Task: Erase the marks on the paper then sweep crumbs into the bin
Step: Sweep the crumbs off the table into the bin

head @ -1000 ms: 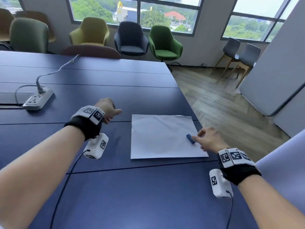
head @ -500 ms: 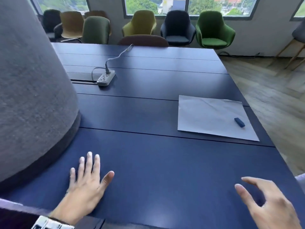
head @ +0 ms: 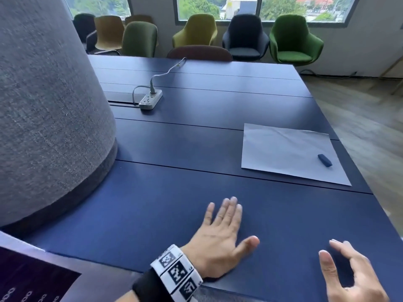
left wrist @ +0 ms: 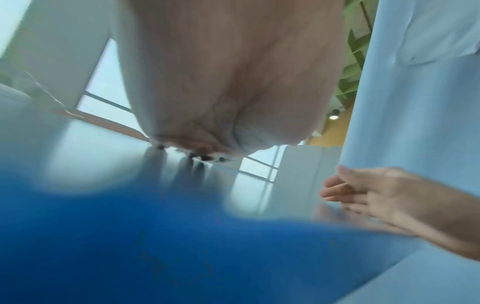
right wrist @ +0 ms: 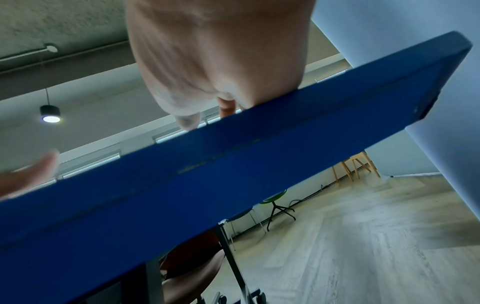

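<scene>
Item: sweeping stage, hands at the near edge of the dark blue panelled table (head: pixel 174 214). Our left hand (head: pixel 220 238) lies flat on the tabletop, fingers straight and slightly spread, holding nothing. Our right hand (head: pixel 353 277) hovers at the near right edge with fingers loosely extended and apart, also empty; the right wrist view shows it just above the table's front lip. The white creased sheet of paper (head: pixel 287 149) rests well apart from both hands, toward the far right side, with the small dark blue block eraser (head: pixel 325 160) lying on its right portion. No marks are legible on the sheet, and no crumbs or bin can be made out in any view. Risks noted: we judge that a flat-palm sweep may smear or scatter fine debris off the right edge onto the wooden floor (head: pixel 370 127) rather than into a bin; a broad stroke reaching the sheet could drag it, and the eraser with it, over the edge.
</scene>
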A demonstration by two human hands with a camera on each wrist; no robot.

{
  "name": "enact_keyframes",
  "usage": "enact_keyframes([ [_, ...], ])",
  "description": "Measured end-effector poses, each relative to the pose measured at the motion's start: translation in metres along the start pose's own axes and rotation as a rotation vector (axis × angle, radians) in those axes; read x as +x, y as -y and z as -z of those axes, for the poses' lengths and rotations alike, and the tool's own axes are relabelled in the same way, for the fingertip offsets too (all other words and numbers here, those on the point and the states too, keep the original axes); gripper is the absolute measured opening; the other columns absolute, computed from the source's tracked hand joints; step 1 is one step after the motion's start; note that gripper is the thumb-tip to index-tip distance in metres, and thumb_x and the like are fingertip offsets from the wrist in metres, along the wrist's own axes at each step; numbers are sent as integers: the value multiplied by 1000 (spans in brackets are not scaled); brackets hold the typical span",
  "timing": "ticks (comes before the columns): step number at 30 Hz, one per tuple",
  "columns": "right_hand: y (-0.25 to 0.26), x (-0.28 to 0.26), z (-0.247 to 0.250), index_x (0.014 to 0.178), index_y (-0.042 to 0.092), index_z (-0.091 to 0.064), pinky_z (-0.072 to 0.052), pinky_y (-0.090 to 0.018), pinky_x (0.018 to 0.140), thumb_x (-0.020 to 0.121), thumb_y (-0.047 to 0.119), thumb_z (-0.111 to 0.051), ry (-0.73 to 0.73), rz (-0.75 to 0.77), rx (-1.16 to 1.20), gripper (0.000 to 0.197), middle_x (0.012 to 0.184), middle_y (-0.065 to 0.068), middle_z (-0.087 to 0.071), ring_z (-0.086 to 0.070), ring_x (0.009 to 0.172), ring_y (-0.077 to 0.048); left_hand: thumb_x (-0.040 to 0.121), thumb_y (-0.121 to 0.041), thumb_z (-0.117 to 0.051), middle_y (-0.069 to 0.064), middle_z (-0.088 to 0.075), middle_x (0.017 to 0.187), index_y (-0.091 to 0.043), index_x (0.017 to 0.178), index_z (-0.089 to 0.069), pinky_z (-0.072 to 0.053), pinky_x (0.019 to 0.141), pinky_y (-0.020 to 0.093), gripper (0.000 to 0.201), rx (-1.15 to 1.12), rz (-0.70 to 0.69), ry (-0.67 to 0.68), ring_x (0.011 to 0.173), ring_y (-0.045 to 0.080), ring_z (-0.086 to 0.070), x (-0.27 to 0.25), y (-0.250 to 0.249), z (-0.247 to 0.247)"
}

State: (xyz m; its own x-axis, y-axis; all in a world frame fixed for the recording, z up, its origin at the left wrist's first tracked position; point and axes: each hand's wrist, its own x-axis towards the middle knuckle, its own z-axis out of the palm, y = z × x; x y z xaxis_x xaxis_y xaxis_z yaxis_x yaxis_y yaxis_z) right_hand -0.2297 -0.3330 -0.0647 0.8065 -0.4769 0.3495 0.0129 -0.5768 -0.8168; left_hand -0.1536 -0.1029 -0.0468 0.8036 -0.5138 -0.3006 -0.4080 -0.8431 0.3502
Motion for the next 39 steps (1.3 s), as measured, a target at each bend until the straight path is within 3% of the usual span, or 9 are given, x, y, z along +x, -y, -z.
enact_keyframes([
  [4, -3, -1, -2, 106, 5, -67, -29, 3, 95, 81, 63, -46, 33, 58, -1, 66, 109, -2, -62, -53, 119, -19, 69, -78, 7, -1, 33, 155, -15, 152, 19, 16, 118, 36, 105, 17, 137, 27, 140, 10, 34, 0, 25, 39],
  [6, -12, -1, -9, 109, 2, -66, -30, -11, 103, 86, 68, -37, 95, 118, -96, 76, 115, -12, -65, -45, 127, -14, 68, -81, 11, 2, 31, 156, -12, 152, 18, 15, 118, 37, 110, 67, 298, -20, 142, 14, 31, 1, 61, 61],
  [9, -32, -2, -19, 128, -2, -55, -19, -41, 111, 89, 72, -19, 198, 128, -386, 91, 136, -19, -55, -35, 136, -29, 72, -79, 8, 8, 27, 158, -6, 152, 17, 11, 119, 41, 109, 143, 494, 28, 145, 19, 25, 10, 114, 85],
  [12, -39, -2, -22, 137, -4, -45, -15, -46, 112, 91, 70, -12, 203, 99, -524, 93, 144, -20, -46, -34, 136, -36, 69, -78, 5, 10, 29, 157, -6, 150, 20, 10, 119, 44, 110, 156, 545, 65, 145, 20, 26, 21, 137, 89],
  [17, -27, -3, -21, 142, -2, -38, -4, -32, 117, 94, 66, -11, 248, 39, -594, 87, 148, -15, -41, -33, 139, -29, 51, -92, 23, 6, 41, 151, -10, 147, 28, 20, 117, 40, 127, 198, 194, 148, 137, 16, 41, 40, 94, 64],
  [26, -22, -4, -18, 140, -1, -43, -7, -30, 117, 95, 64, -12, 260, 34, -623, 85, 148, -13, -42, -33, 139, -23, 89, -69, -7, 5, 33, 156, -11, 151, 20, 20, 116, 40, 89, 303, -377, 326, 138, 11, 39, 78, -61, 16],
  [29, -22, -3, -16, 140, -2, -43, -7, -29, 117, 96, 63, -12, 251, 35, -580, 84, 147, -13, -43, -29, 138, -19, 93, -63, -12, 1, 30, 157, -13, 152, 18, 17, 118, 36, 83, 241, -459, 363, 140, 8, 34, 79, -78, 17],
  [35, -22, -6, -17, 143, -1, -38, -9, -29, 118, 97, 61, -13, 198, 48, -540, 81, 148, -12, -42, -33, 140, -23, 77, -83, 4, -9, 38, 151, -20, 148, 25, 20, 114, 22, 98, 66, 71, 47, 134, -2, 39, 27, 28, 49],
  [39, -21, -6, -21, 143, -1, -39, -11, -31, 118, 97, 60, -13, 187, 54, -548, 80, 148, -12, -43, -35, 139, -26, 52, -93, 18, -12, 36, 147, -15, 152, 17, 16, 118, 32, 127, 1, 602, -121, 136, 2, 36, -46, 94, 33],
])
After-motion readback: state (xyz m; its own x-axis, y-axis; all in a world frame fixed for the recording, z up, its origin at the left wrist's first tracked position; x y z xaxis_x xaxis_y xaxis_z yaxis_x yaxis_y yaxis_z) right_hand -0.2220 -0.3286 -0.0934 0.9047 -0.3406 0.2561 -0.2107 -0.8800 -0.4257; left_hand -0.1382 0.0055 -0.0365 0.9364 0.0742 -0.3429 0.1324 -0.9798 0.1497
